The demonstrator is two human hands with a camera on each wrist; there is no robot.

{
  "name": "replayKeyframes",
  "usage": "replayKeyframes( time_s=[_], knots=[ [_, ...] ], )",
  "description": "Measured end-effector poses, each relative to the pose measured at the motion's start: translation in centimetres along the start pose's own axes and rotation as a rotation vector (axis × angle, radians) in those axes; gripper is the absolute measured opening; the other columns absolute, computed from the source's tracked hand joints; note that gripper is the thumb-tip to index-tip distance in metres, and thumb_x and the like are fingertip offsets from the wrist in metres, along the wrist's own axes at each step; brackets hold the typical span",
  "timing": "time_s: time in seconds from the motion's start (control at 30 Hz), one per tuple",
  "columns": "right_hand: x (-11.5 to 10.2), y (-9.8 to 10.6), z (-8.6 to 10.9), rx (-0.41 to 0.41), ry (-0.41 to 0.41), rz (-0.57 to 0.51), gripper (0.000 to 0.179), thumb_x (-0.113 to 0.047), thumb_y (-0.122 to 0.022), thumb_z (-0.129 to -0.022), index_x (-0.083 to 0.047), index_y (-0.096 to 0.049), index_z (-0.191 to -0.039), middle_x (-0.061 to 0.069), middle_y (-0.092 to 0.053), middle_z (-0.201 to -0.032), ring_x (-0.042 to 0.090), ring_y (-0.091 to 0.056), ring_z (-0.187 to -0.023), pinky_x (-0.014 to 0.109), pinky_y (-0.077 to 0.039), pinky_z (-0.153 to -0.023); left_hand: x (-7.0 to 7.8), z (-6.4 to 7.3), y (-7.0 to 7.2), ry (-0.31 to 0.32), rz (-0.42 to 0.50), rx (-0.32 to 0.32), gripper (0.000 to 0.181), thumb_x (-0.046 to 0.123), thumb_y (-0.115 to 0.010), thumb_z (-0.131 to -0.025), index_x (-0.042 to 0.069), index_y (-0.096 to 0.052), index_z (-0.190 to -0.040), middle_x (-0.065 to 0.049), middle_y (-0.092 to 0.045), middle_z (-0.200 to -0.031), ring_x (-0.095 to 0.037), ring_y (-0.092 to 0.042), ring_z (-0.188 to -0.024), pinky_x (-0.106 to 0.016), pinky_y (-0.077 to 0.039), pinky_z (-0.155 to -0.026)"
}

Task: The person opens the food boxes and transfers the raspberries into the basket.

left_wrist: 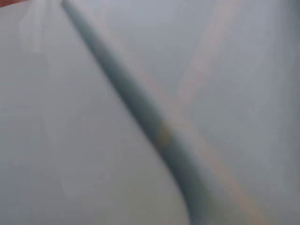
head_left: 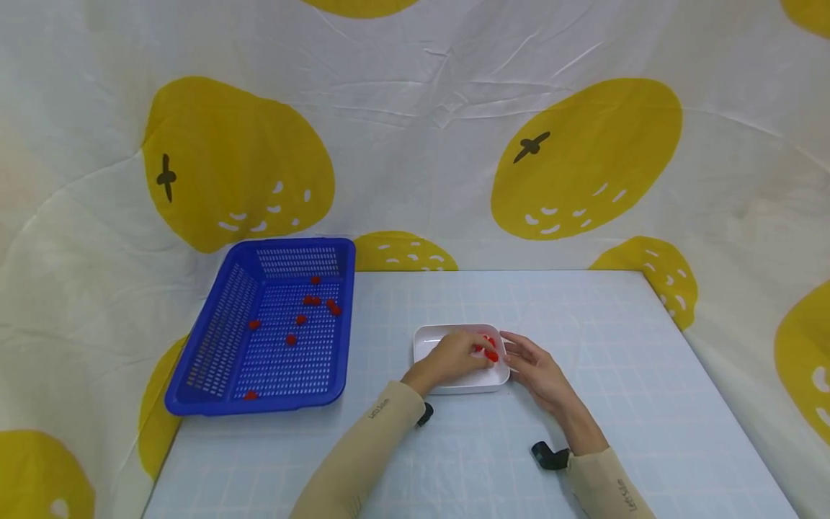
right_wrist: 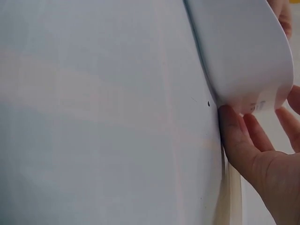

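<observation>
A small white tray stands on the table with several small red pieces at its right end. Over the tray, my left hand reaches in and appears to pinch one red piece between thumb and fingertips; the kind of piece is too small to tell. My right hand touches the tray's right end with its fingers lightly bent. From the right wrist view, those fingertips rest against the tray's outer wall. The left wrist view holds mostly blurred tray wall and tabletop.
A blue perforated basket stands at the table's left, holding several scattered red pieces. Light checked cloth covers the table. Behind hangs a pale curtain with yellow fruit prints. Dark wrist cameras sit under the sleeves.
</observation>
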State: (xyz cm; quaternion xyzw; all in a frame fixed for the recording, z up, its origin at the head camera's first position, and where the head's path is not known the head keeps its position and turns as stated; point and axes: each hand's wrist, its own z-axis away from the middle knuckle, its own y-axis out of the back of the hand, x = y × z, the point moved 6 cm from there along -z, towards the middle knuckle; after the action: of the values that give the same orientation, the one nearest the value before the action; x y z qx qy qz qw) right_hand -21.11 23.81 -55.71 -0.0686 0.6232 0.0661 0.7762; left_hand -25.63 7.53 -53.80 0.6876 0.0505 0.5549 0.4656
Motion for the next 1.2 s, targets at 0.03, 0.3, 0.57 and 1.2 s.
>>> replayKeyframes(
  time_s=[0.03, 0.3, 0.57, 1.2],
  knots=[
    [0.0, 0.0, 0.0, 0.004, -0.003, 0.005, 0.055, -0.018, -0.064, -0.100, -0.012, -0.044, -0.151, 0.020, -0.042, -0.150, 0.038, -0.044, -0.134, 0.040, -0.049, -0.097, 0.0, 0.0, 0.3, 0.001, 0.030, 0.010, 0.024, 0.030, -0.077, -0.090, 0.026, -0.076, -0.114, 0.018, -0.065, -0.106, -0.008, -0.056, -0.109, -0.027, -0.047, -0.096],
    [0.2, 0.0, 0.0, 0.013, -0.028, 0.029, 0.056, -0.019, -0.063, -0.101, -0.012, -0.041, -0.152, 0.018, -0.039, -0.152, 0.038, -0.040, -0.138, 0.043, -0.046, -0.100, 0.3, 0.9, 2.7, 0.090, 0.159, 0.049, 0.029, 0.030, -0.078, -0.090, 0.027, -0.075, -0.119, 0.008, -0.066, -0.096, -0.014, -0.054, -0.088, -0.023, -0.048, -0.067],
    [0.1, 0.0, 0.0, 0.051, -0.052, 0.046, 0.053, -0.016, -0.061, -0.102, -0.013, -0.043, -0.152, 0.020, -0.040, -0.151, 0.040, -0.040, -0.137, 0.048, -0.044, -0.101, 0.3, 1.9, 5.0, 0.143, 0.192, 0.084, 0.029, 0.033, -0.078, -0.089, 0.027, -0.075, -0.118, 0.003, -0.067, -0.118, -0.020, -0.056, -0.102, -0.026, -0.052, -0.077],
    [0.3, 0.0, -0.1, 0.019, -0.028, 0.020, 0.056, -0.017, -0.063, -0.100, -0.012, -0.042, -0.152, 0.021, -0.040, -0.151, 0.040, -0.041, -0.136, 0.041, -0.048, -0.097, 3.8, 5.5, 11.0, 0.141, 0.167, 0.132, 0.030, 0.034, -0.078, -0.088, 0.029, -0.074, -0.118, 0.003, -0.062, -0.103, -0.019, -0.053, -0.087, -0.021, -0.046, -0.056]
  ],
)
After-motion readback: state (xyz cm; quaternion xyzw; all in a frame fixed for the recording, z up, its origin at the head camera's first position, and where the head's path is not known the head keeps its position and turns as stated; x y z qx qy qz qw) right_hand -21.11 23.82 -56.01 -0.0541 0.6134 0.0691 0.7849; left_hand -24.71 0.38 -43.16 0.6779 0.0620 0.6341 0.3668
